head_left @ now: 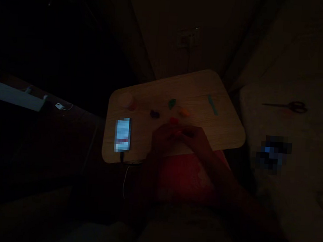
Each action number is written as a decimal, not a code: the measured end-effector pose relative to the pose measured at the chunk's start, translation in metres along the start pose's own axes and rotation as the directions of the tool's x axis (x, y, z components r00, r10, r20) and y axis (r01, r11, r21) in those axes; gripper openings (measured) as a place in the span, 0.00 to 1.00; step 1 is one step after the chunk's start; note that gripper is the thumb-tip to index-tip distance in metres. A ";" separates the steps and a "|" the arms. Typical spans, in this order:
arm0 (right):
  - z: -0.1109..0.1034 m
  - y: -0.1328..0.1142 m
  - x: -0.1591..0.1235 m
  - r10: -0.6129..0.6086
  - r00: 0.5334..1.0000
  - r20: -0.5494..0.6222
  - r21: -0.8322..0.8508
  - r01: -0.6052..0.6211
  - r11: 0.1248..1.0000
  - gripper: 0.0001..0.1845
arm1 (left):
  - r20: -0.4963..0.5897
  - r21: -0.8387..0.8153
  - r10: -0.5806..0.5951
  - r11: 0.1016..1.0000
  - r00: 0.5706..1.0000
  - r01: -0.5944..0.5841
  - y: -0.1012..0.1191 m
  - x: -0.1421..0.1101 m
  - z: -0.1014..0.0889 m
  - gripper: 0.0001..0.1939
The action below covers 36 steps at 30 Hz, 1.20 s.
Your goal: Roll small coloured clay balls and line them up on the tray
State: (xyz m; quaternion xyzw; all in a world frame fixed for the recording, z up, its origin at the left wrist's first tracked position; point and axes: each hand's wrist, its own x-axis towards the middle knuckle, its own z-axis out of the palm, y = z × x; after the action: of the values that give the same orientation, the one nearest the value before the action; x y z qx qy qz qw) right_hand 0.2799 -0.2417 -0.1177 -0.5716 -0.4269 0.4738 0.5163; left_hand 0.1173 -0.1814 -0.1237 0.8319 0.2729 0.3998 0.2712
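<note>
In dim light, my left hand (163,136) and my right hand (196,136) meet over the near edge of a small wooden table (144,134). Their fingers are closed together around a small red piece (178,132), which looks like modelling clay and is mostly hidden. Just beyond the fingertips lies a red lump (174,120). Farther out on the tabletop are an orange lump (184,112), a green lump (172,103) and a dark purple lump (154,114). A teal flat strip (212,105), perhaps a plastic modelling knife, lies at the right.
A lit phone (123,135) with a cable lies at the table's left, below a pale round tub (126,101). Scissors (297,107) and a blurred dark object (272,154) rest on the pale surface at right. A wall socket (188,38) is behind the table.
</note>
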 end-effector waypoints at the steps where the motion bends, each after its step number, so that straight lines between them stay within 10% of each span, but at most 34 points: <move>1: -0.001 0.001 -0.001 -0.018 1.000 -0.011 -0.024 0.018 1.000 0.16 | 0.013 0.004 0.016 1.000 1.000 -0.016 0.001 0.001 0.002 0.11; 7: -0.014 -0.004 -0.007 -0.182 0.979 -0.089 -0.216 0.159 0.963 0.18 | -0.029 0.014 -0.021 1.000 0.999 0.021 0.012 0.001 0.002 0.15; 14: -0.044 -0.003 0.007 -0.407 0.903 -0.137 -0.616 0.244 0.749 0.22 | -0.407 0.034 -0.172 0.979 0.897 0.203 -0.010 0.006 -0.022 0.10; 23: -0.048 0.009 0.037 -0.502 0.865 -0.008 -0.836 0.269 0.478 0.20 | -0.255 0.301 -0.277 0.888 0.926 0.348 -0.058 0.015 -0.030 0.27; 36: -0.050 0.013 0.036 -0.540 0.841 -0.036 -0.806 0.295 0.513 0.22 | -0.204 0.225 -0.350 0.892 0.914 0.392 -0.061 0.029 -0.038 0.06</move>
State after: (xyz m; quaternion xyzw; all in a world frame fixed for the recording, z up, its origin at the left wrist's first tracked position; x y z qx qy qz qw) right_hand 0.3353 -0.2170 -0.1331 -0.6758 -0.6352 0.0160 0.3735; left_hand 0.0875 -0.1103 -0.1297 0.7583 0.4979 0.3656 0.2084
